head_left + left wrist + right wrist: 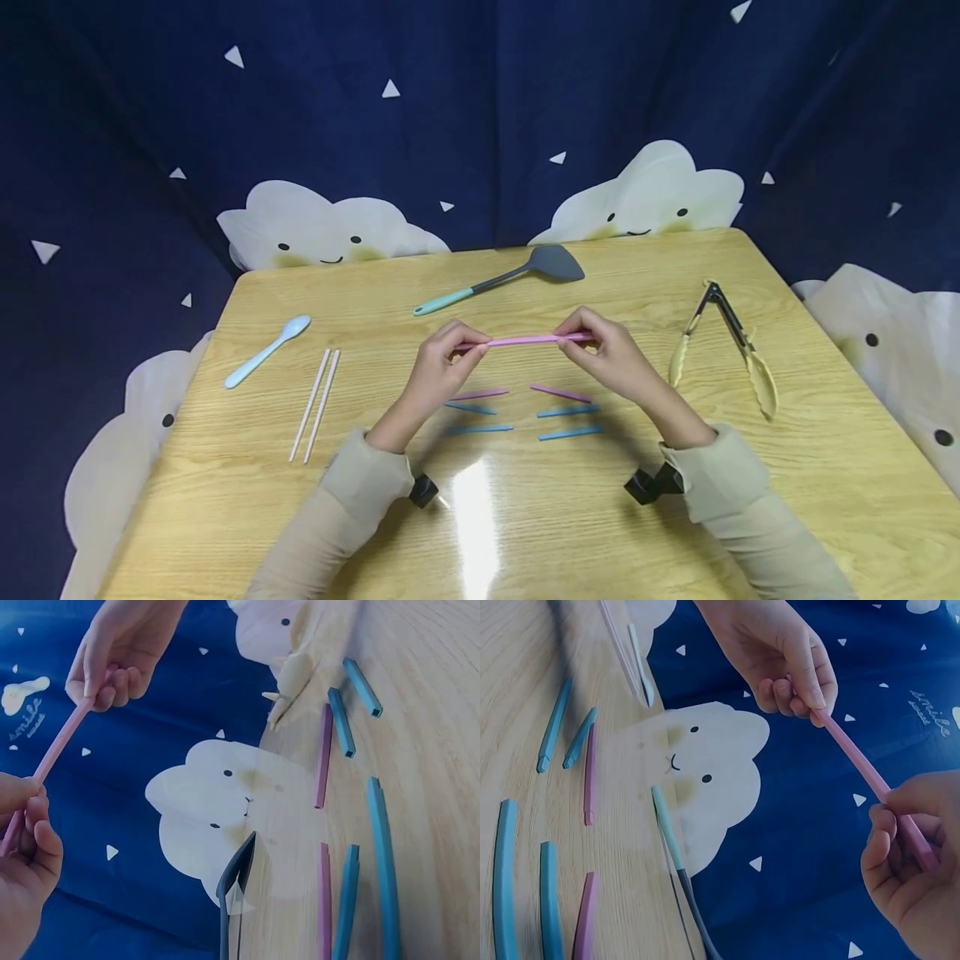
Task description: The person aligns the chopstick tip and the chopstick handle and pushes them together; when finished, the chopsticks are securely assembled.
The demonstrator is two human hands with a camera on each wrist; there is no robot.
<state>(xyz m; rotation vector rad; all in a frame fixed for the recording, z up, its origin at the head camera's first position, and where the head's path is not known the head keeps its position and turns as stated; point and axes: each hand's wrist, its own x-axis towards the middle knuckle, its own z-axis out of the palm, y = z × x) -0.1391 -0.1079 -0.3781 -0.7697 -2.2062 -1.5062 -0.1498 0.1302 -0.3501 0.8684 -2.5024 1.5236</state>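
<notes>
In the head view a long pink straw (522, 340) is held level above the table. My left hand (442, 358) pinches it near its left end between thumb and fingers. Near the other end, my right hand (606, 354) pinches it the same way. Both wrist views show the pink straw (61, 742) whole and straight between the hands. Below, on the tabletop, lie short pink pieces (561, 392) and short blue pieces (570, 433), in a left group and a right group. The left hand partly covers the upper left pieces.
Behind the hands lies a spatula (555, 262) with a mint handle. To the left are a light blue spoon (262, 352) and two white straws (321, 404). Spread tongs (723, 333) lie to the right. A dark blue cloth (480, 125) with clouds hangs beyond the wooden table (555, 542).
</notes>
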